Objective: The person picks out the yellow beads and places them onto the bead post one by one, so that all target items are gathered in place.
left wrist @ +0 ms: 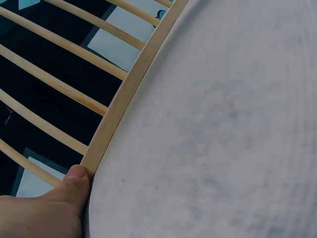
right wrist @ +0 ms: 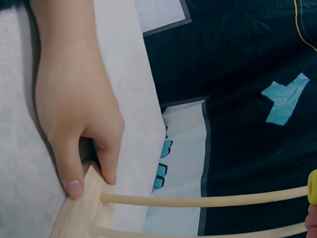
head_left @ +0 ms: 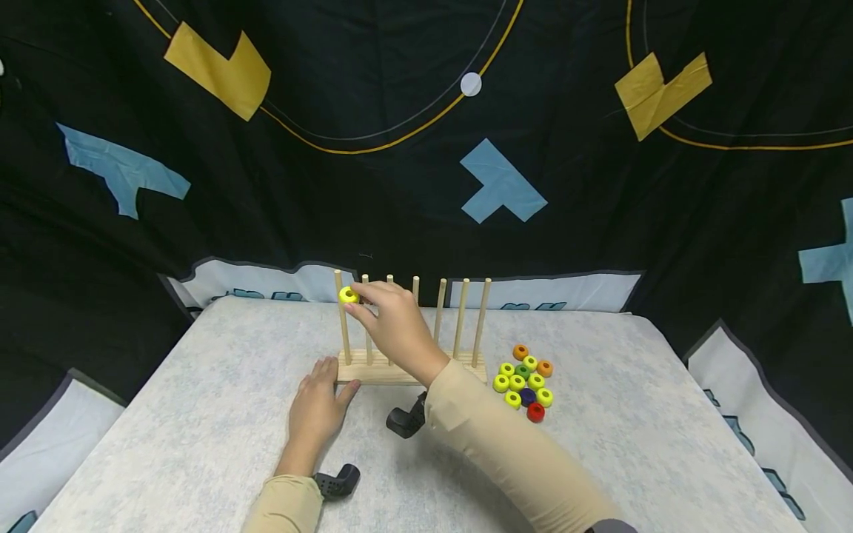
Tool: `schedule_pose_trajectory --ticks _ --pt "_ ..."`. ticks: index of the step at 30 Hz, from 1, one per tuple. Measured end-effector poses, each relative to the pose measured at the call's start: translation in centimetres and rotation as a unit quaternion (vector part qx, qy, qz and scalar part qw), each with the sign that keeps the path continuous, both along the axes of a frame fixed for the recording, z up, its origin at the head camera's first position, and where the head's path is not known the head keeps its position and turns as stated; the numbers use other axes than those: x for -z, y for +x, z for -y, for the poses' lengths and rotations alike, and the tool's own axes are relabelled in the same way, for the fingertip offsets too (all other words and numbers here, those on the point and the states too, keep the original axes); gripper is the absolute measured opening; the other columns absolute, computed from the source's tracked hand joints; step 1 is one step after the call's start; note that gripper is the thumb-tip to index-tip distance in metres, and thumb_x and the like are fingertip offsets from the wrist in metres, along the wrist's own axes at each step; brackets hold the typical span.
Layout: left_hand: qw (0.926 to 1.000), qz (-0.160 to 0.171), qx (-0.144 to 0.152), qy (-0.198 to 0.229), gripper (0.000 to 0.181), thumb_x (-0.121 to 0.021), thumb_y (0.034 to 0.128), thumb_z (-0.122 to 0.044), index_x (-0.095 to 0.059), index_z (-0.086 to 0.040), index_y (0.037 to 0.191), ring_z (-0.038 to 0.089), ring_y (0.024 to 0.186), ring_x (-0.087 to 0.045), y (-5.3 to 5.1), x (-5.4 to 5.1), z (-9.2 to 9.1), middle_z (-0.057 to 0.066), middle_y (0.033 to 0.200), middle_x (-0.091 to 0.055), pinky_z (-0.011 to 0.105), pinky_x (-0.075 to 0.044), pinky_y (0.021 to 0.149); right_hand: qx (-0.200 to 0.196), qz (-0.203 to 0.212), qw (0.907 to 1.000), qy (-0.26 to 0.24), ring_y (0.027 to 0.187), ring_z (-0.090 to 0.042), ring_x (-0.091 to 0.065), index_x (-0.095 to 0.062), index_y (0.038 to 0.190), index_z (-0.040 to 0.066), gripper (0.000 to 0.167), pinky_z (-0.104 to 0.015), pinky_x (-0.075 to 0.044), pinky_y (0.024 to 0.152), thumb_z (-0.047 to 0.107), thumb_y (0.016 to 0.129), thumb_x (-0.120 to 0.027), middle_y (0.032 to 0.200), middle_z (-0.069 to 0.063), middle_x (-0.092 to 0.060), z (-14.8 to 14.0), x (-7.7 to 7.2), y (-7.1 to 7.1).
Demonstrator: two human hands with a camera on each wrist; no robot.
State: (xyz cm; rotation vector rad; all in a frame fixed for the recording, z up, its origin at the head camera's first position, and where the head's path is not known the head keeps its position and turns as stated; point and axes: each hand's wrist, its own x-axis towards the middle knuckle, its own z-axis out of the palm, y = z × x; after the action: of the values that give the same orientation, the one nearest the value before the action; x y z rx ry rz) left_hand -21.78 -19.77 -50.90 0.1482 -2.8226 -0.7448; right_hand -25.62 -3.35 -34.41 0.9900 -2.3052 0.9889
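Observation:
A wooden peg rack point(head_left: 378, 374) with several upright dowels stands toward the back of the table. My left hand point(head_left: 316, 403) grips the left end of its base; in the right wrist view the thumb and a finger of that left hand point(right wrist: 79, 99) lie on two sides of the wood. Between thumb and fingertips, my right hand point(head_left: 403, 326) pinches a yellow ring point(head_left: 348, 295) by the top of the leftmost dowel point(head_left: 344, 333). Whether the ring is round the dowel I cannot tell. At the right wrist view's edge the same ring point(right wrist: 312, 187) shows by the dowel's end.
Right of the rack lies a loose group of rings: several yellow rings point(head_left: 501, 383), orange rings point(head_left: 520, 352), a green ring point(head_left: 523, 371), a dark blue ring point(head_left: 527, 397) and a red ring point(head_left: 535, 412). Behind the table point(head_left: 200, 414) hangs a black curtain point(head_left: 400, 207).

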Motion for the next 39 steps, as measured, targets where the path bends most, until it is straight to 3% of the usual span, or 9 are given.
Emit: schedule_pose_trajectory --ticks 6,15,39 --pt "1.0000 0.004 0.000 0.006 0.072 -0.060 0.0981 -0.042 -0.038 0.003 0.150 0.039 0.149 -0.030 0.1 -0.2 -0.1 0.024 0.154 -0.040 0.054 -0.022 0.124 0.017 0.000 0.9996 -0.022 0.099 -0.012 -0.071 -0.066 0.128 0.006 0.037 -0.010 -0.055 0.085 0.019 0.094 -0.070 0.122 -0.007 -0.071 1.3 -0.8 -0.6" --pt "1.0000 0.004 -0.003 0.007 0.071 -0.060 0.0981 -0.041 -0.038 0.003 0.149 0.039 0.148 -0.030 0.1 -0.3 -0.2 0.024 0.154 -0.040 0.053 -0.021 0.124 0.037 0.020 0.9984 -0.037 0.100 -0.011 -0.071 -0.065 0.131 0.006 0.038 -0.005 -0.052 0.086 0.018 0.095 -0.068 0.123 -0.006 -0.070 2.4 -1.4 -1.3" --pt "1.0000 0.008 -0.001 0.004 0.073 -0.060 0.0979 -0.042 -0.038 0.005 0.149 0.039 0.148 -0.030 0.0 -0.2 -0.1 0.025 0.154 -0.039 0.053 -0.023 0.124 0.078 0.035 0.9961 0.020 0.113 -0.016 -0.069 -0.065 0.130 0.009 0.038 -0.017 -0.056 0.092 0.023 0.095 -0.069 0.125 -0.006 -0.070 3.7 -2.6 -1.6"
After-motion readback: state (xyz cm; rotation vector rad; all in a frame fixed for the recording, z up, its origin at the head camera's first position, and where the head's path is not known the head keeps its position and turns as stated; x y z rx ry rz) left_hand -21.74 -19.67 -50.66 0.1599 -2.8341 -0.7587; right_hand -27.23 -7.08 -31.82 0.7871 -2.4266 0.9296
